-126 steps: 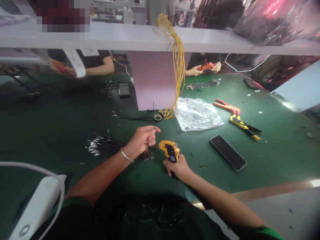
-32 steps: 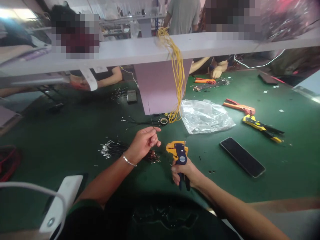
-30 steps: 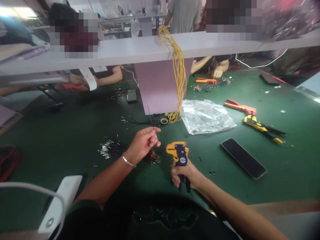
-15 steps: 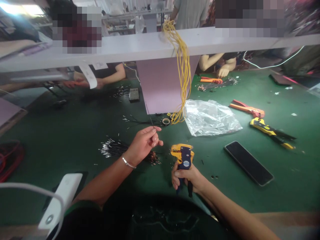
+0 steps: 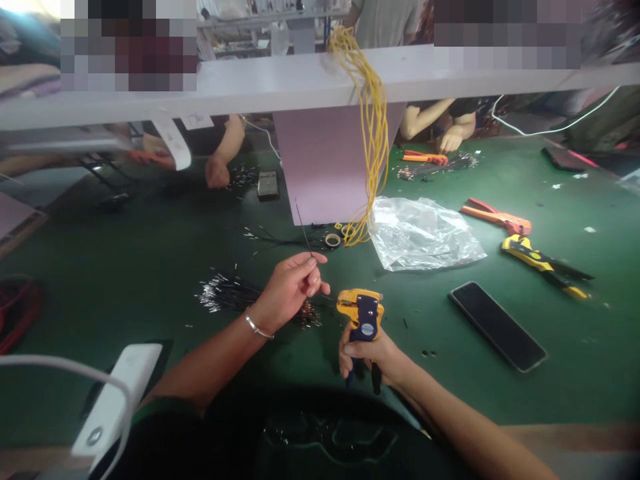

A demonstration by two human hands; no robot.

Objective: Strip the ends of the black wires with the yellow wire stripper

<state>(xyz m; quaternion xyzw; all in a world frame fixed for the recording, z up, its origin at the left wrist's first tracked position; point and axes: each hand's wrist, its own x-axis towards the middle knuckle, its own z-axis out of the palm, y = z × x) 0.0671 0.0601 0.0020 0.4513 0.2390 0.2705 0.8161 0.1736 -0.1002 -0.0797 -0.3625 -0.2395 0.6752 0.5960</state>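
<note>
Between its thumb and fingers, my left hand (image 5: 295, 283) pinches a thin black wire (image 5: 303, 227), one end rising above the fingertips. A short stretch of wire points from below these fingers toward the jaws of a yellow and dark blue wire stripper (image 5: 367, 313). My right hand (image 5: 373, 350) is wrapped around the stripper's handles and holds it upright. Whether the wire is inside the jaws, I cannot tell. A bundle of black wires (image 5: 233, 293) with shiny tips lies on the green table, partly hidden behind my left hand and wrist.
Rolls of tape (image 5: 332, 241) and hanging yellow wires (image 5: 375, 147) are beyond my hands. A plastic bag (image 5: 425, 233), orange pliers (image 5: 500, 217), a yellow-black tool (image 5: 540, 260) and a phone (image 5: 497, 325) lie to the right. A white power strip (image 5: 120, 393) lies left. Co-workers sit opposite.
The wire stripper in my right hand has shifted slightly left, nearer my left hand. A co-worker's hand at the far left has come down to the wires on the table.
</note>
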